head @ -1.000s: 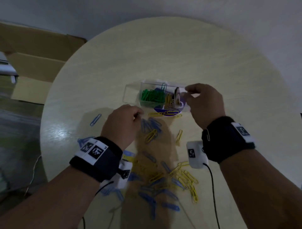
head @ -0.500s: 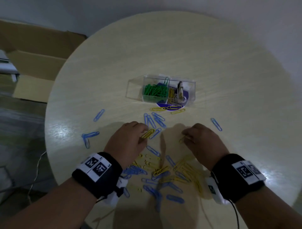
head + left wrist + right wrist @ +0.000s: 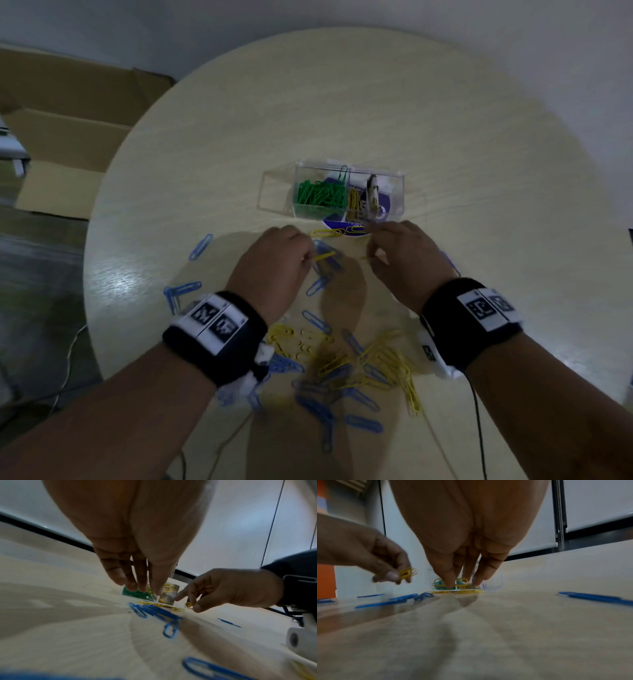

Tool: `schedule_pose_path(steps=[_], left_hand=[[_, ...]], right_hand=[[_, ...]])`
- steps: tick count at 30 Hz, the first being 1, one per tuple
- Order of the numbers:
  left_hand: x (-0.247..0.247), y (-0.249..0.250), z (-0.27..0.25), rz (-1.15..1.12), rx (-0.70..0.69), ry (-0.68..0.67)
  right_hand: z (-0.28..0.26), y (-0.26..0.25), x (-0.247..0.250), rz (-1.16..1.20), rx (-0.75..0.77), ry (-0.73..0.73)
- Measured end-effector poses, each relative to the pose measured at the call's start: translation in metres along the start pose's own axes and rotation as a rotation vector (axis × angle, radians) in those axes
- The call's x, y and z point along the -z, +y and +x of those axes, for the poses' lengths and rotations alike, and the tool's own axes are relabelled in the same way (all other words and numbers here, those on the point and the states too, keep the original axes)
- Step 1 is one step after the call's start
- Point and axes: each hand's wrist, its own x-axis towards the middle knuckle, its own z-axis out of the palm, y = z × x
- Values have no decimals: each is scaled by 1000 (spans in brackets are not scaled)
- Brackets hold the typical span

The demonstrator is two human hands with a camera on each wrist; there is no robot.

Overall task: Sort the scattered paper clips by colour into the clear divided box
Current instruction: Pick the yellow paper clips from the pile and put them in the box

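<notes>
Yellow clip (image 3: 407, 573) in left hand (image 3: 274, 267)

Your right hand (image 3: 467, 536) fingertips down before the clear divided box (image 3: 493, 584), your left hand (image 3: 368, 555) pinching yellow paper clips (image 3: 406, 573), more yellow clips (image 3: 455, 591) at box front, blue paper clips (image 3: 594, 597) scattered on the bench (image 3: 488, 635)

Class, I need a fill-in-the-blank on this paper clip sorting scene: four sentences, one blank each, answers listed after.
1. The left hand pinches a ____ paper clip.
2. The clear divided box holds a full compartment of ____ clips.
3. The box stands on a ____ table.
4. Loose clips on the table are yellow and ____.

Answers: yellow; green; round; blue
</notes>
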Motion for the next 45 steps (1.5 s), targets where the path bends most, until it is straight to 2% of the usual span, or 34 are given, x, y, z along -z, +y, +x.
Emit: schedule_pose_path(steps=[3, 8, 16, 19, 24, 28, 30, 35, 40, 42, 45], left_hand=[[-9, 3, 29, 31, -43, -12], [-14, -2, 42, 52, 45, -77], [-8, -3, 45, -89, 134, -95], [-12, -2, 49, -8, 104, -103], [-12, -2, 53, -119, 246, -125], [-7, -5, 51, -191, 301, -162], [-5, -9, 46, -249, 326, -133], [13, -6, 35, -415, 362, 47], [22, 18, 63, -473, 331, 247], [19, 28, 82, -448, 312, 278], [8, 38, 102, -426, 302, 247]], right_hand=[[10, -1, -7, -80, 33, -13], [9, 0, -10, -170, -57, -73], [0, 4, -2, 69, -338, -121], [-2, 4, -1, 67, -351, -163], [-9, 4, -1, 56, -379, -194], [-20, 1, -3, 86, -349, -162], [-27, 1, -4, 74, -343, -156], [-40, -1, -4, 95, -360, -131], [-44, 3, -3, 183, -400, -142], [-43, 6, 0, 236, -421, -107], [-39, 9, 13, 311, -471, 17]])
